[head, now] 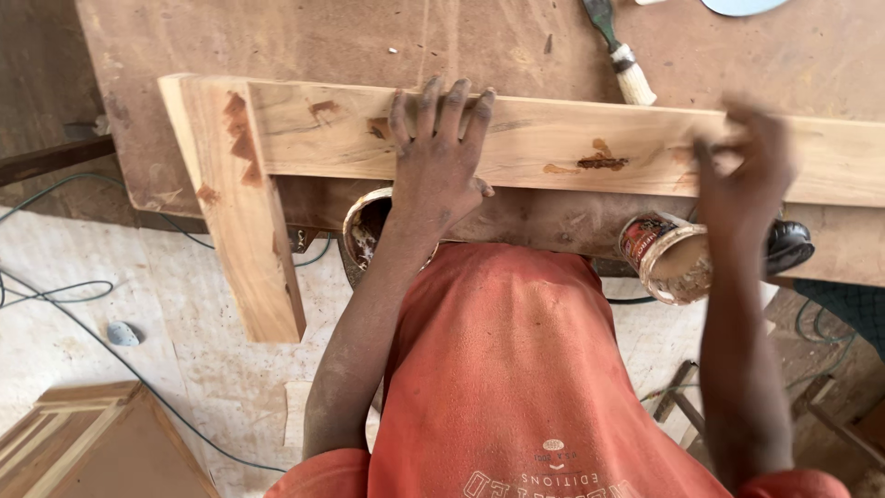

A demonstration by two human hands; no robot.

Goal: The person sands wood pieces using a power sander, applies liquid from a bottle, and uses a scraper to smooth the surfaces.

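Note:
A pale wooden frame lies on a brown workbench point(304, 37), its long rail point(553, 143) running left to right and a shorter leg point(244, 231) hanging down over the bench edge at the left. My left hand point(438, 157) presses flat on the rail with its fingers spread. My right hand point(745, 166) is blurred and rests on the rail further right, with the fingers bunched; I cannot tell whether it holds anything. Reddish-brown patches of filler point(601, 161) mark the wood between the hands and at the corner joint point(240, 138).
Two open tins sit just under the bench edge: one point(367, 226) by my left wrist, one with a red label point(671, 260) by my right forearm. A brush point(622, 57) lies at the back. Cables point(64, 290) and a wooden panel point(92, 447) are on the floor.

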